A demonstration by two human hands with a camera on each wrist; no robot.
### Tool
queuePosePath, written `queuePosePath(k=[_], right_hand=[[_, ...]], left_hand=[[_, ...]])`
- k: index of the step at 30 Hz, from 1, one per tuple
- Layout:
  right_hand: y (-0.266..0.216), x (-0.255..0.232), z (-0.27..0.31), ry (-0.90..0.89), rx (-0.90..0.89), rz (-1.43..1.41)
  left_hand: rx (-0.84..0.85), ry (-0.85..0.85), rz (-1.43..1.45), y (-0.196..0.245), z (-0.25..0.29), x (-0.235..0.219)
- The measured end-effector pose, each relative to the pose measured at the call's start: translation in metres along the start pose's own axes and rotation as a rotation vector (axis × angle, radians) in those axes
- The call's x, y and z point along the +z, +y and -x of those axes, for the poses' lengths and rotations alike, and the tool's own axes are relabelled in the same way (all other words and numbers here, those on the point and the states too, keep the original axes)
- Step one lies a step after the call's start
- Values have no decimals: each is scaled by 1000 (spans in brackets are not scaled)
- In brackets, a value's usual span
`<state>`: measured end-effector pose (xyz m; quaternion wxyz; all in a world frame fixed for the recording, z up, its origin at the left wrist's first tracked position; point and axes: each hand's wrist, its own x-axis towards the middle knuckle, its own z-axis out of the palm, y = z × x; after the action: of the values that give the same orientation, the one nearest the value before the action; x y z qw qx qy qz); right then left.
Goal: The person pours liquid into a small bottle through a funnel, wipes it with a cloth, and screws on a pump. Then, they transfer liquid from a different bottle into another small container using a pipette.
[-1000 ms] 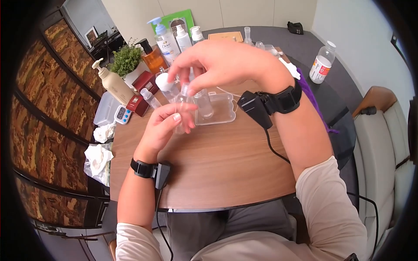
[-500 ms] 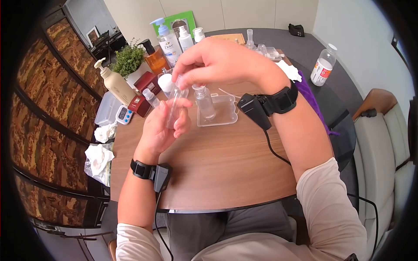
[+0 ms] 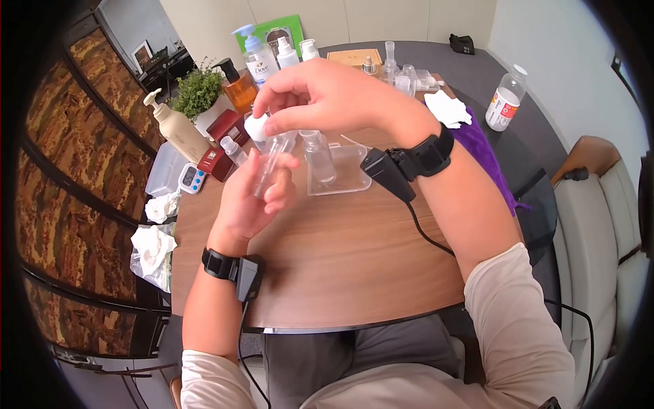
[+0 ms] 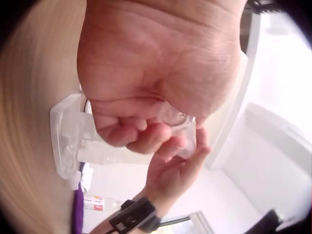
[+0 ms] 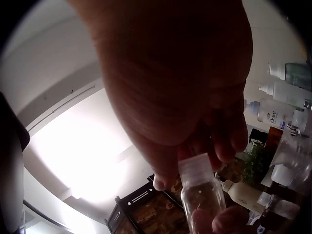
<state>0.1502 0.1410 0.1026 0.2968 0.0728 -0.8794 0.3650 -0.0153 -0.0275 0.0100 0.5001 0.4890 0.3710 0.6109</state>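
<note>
My left hand (image 3: 238,201) holds a small clear bottle (image 3: 266,178), its top leaning away from me above the table. In the right wrist view, the bottle carries a ribbed translucent cap (image 5: 196,169), and left fingertips press on its body below. My right hand (image 3: 347,95) arches over the top, thumb and fingers pinching around the cap. Just right of the bottle, another clear bottle (image 3: 319,160) stands in a shallow clear tray (image 3: 351,178). A white-capped bottle (image 3: 256,128) and a small clear bottle (image 3: 231,147) are close behind my left hand.
Pump bottles, an orange bottle (image 3: 240,88) and a potted plant (image 3: 199,92) line the back left. A timer (image 3: 191,179) and tissues (image 3: 154,247) lie at the left edge. A purple cloth (image 3: 487,153) and a labelled bottle (image 3: 506,99) are at right.
The bottle has gone from nearly upright to tilted in my left hand. My right hand has shifted slightly left and stays at the bottle's top, its fingers changing position there.
</note>
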Motion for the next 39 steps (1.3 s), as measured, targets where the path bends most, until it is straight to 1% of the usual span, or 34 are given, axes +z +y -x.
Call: queuePosePath(k=[1,2,3,5,6,8,9,11,12,13,15,16,18,19,20,21,22,23,24,25,26,27,28,29,30,32,33,35,36,38,39], right_hand=[[-3,-1,0,-30,-38,-36],[-5,-2,-2,-60,-78,-71],[-4,-1,-3,-61,-79,-73],[0,3,-5,-40,-192,103],[2,7,-5,-41,-194,106],[1,15,-6,42,-176,330],[1,17,-7,42,-178,334],[1,21,-7,129,-184,341],[2,22,-7,132,-179,340],[2,22,-8,152,-176,334],[4,25,-11,173,-173,326],[3,27,-13,204,-180,318],[0,26,-12,235,-186,310],[-6,23,-11,194,-113,248],[-10,20,-12,152,-44,189],[-11,16,-12,151,-49,193],[-10,11,-11,107,-53,129],[-9,8,-10,64,-55,63],[-5,4,-11,65,-54,63],[-1,0,-13,132,-125,27],[2,-4,-14,198,-196,-10],[4,-10,-12,197,-194,-13],[0,-19,-9,322,-109,-32],[-1,-28,-6,447,-23,-48],[2,-34,-3,443,-24,-48],[15,-44,0,594,-23,286],[23,-48,1,593,-31,290],[42,-50,4,449,38,588],[50,-48,6,451,40,590],[62,-40,9,330,172,583],[70,-35,10,330,176,582]], left_hand=[[-70,-192,296,0,0,-4],[-65,-173,309,-1,-1,-5],[-65,-170,308,-1,0,-4],[-122,-157,421,-1,0,-1],[-119,-159,420,0,0,2],[-188,-128,383,1,1,8],[-184,-132,381,1,1,10],[-117,43,182,-1,2,16],[-20,37,34,0,1,18],[-25,36,35,-1,2,21],[154,206,-379,-3,3,25],[150,207,-379,-1,4,26],[187,244,-511,2,6,27],[189,244,-510,2,6,27],[240,269,-543,0,6,26],[292,294,-578,-2,6,24],[297,293,-579,-4,4,20],[384,266,-619,-8,2,16],[469,238,-658,-10,0,13],[467,237,-658,-12,-3,14],[492,309,-619,-15,-6,17],[515,383,-579,-16,-8,18],[512,387,-578,-16,-7,14],[436,382,-525,-17,-7,8],[364,375,-470,-17,-6,3],[343,371,-483,-23,-7,-9],[320,365,-497,-25,-9,-12],[306,366,-490,-25,-10,-10],[286,346,-502,-25,-10,-10],[258,323,-513,-28,-9,-9],[244,315,-501,-30,-9,-10]])
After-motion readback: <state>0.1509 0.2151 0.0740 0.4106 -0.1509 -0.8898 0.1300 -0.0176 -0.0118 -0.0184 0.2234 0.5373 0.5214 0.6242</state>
